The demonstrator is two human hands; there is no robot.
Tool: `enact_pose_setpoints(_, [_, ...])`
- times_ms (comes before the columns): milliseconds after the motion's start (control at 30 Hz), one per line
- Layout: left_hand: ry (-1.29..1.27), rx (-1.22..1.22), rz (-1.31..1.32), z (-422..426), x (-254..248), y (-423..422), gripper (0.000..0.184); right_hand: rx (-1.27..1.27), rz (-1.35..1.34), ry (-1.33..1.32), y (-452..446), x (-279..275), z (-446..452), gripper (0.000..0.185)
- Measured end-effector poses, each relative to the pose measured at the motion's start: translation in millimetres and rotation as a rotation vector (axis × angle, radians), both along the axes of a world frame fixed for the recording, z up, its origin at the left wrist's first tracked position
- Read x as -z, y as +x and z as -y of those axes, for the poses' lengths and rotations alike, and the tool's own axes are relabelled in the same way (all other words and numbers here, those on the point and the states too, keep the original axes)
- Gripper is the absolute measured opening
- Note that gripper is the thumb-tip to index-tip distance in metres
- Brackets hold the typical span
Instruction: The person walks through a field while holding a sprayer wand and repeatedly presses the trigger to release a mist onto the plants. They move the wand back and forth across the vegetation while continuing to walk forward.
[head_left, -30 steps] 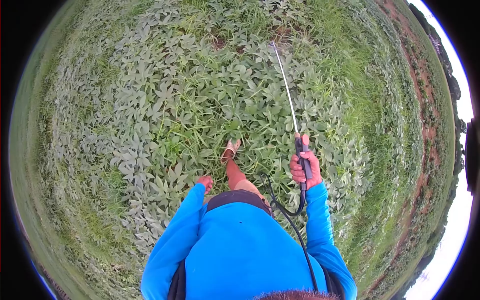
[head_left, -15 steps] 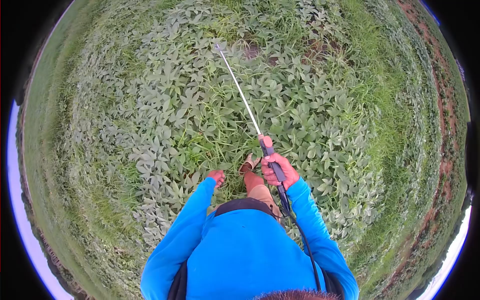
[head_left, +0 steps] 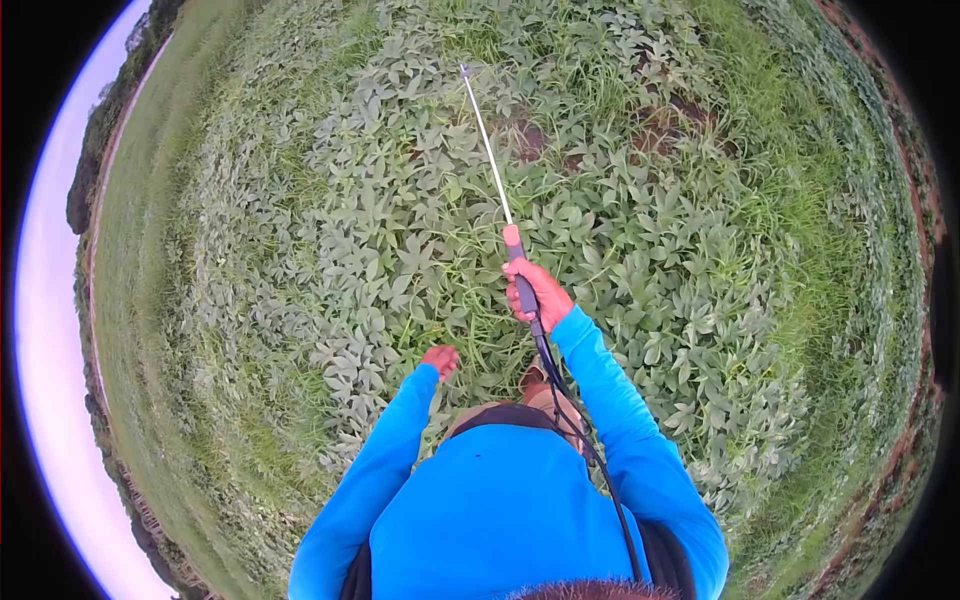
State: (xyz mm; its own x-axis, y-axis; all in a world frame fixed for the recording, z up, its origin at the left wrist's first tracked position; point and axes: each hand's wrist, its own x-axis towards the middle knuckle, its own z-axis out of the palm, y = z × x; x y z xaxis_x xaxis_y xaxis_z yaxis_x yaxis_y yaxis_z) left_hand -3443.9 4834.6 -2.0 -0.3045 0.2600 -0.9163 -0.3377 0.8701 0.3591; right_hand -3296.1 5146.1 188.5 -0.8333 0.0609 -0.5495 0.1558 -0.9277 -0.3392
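Observation:
My right hand [head_left: 538, 294] is wrapped round the dark handle of a spray wand [head_left: 489, 152], close below its orange-red collar. The wand's thin metal lance slants forward and slightly left over the leaves, with a small nozzle [head_left: 464, 70] at its tip. From the handle a black hose [head_left: 588, 447] runs back along my right side. My left hand [head_left: 441, 361] hangs low in front of my left hip, above the plants. Its fingers are loosely bent and a little apart, with nothing visible in them.
Broad-leaved green plants [head_left: 400, 240] surround me, mixed with tall grass [head_left: 800, 230]. Bare brown soil [head_left: 665, 130] shows ahead to the right. One foot is partly hidden among the leaves. Trees [head_left: 95, 170] line the field's far left edge.
My right hand and the spray wand have moved forward and a little left, and the lance points straighter ahead. My left hand has shifted slightly right, its fingers looser. The view has turned slightly.

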Motion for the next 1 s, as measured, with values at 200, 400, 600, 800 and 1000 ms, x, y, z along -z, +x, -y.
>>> enact_pose_setpoints(200, [-0.008,-0.008,-0.022,1.9,-7.9,-14.2,0.041,0.161,0.083,0.041,31.1,-4.9,-7.9,0.026])
enact_pose_setpoints(400, [-0.004,0.048,-0.023,-19.5,-20.7,-22.7,0.041,0.456,0.11,0.171,36.7,-16.4,-37.9,0.031])
enact_pose_setpoints(600, [-0.017,0.095,-0.13,-52.2,-36.7,-40.4,0.038,0.679,0.101,0.129,68.3,-18.7,-58.3,0.031])
enact_pose_setpoints(800, [-0.04,0.187,-0.15,-82.2,-30.7,-52.4,0.039,0.871,0.102,0.196,104.3,-20.2,-114.0,0.036])
enact_pose_setpoints(1000, [-0.065,0.191,-0.084,-115.4,-1.2,-58.0,0.037,0.73,0.054,0.151,108.4,-29.2,-130.5,0.027])
